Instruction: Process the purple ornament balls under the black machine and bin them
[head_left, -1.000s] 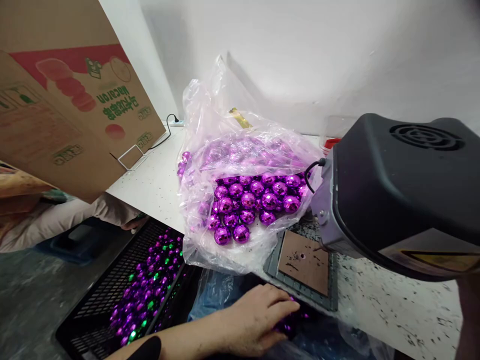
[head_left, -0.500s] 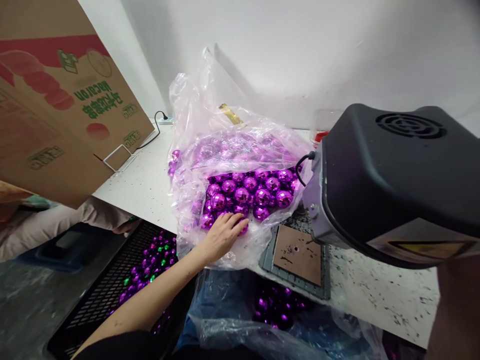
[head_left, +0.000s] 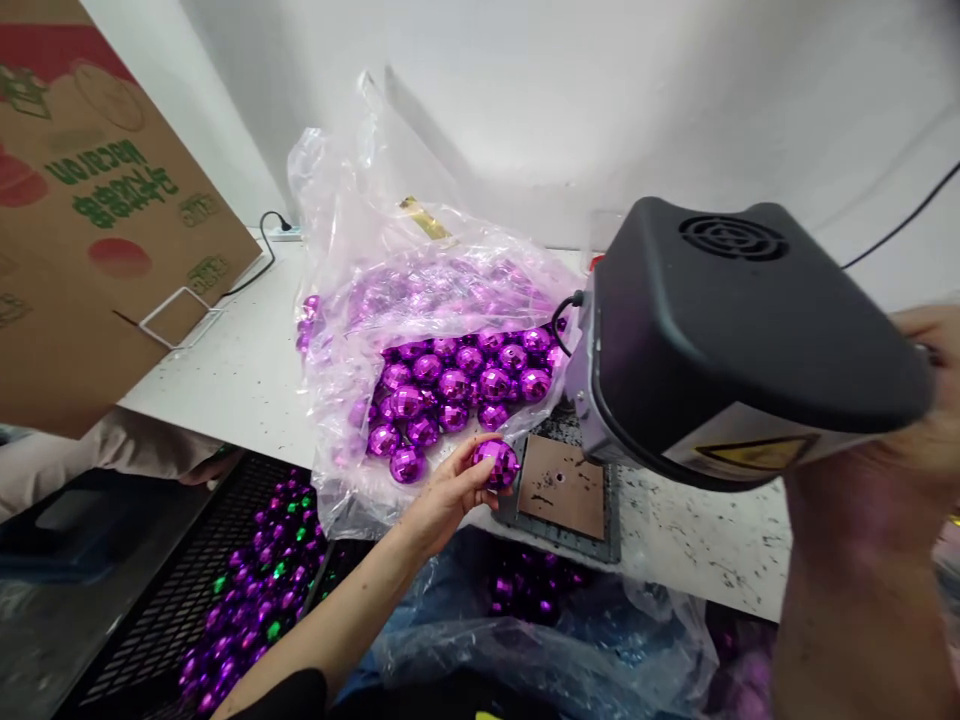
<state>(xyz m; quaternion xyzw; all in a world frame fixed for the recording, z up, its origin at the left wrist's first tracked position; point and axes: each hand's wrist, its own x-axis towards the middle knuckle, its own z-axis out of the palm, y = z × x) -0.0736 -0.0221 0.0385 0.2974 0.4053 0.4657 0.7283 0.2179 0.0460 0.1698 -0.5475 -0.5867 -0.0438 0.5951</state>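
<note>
My left hand [head_left: 442, 492] pinches one purple faceted ball [head_left: 496, 463] at the mouth of a clear plastic bag [head_left: 352, 300], just left of a brown plate [head_left: 564, 486] set in a grey frame. The bag holds a heap of purple balls [head_left: 457, 385]. My right hand [head_left: 926, 400] is at the far right, behind the black machine head [head_left: 739, 335] that hangs over the plate. Its fingers seem curled on a part of the machine that I cannot make out.
A white speckled table [head_left: 247, 370] carries the bag and machine. A cardboard box [head_left: 90, 210] stands at left, with another person's sleeve and hand [head_left: 202, 465] below it. A black mesh crate [head_left: 187, 610] holds purple and green balls. A blue-tinted bag [head_left: 540, 620] with purple balls lies below the table edge.
My left hand rose from the lower bag to the bag on the table and has picked one purple ball out, drawing it toward the plate. The view shifted right, revealing my right hand.
</note>
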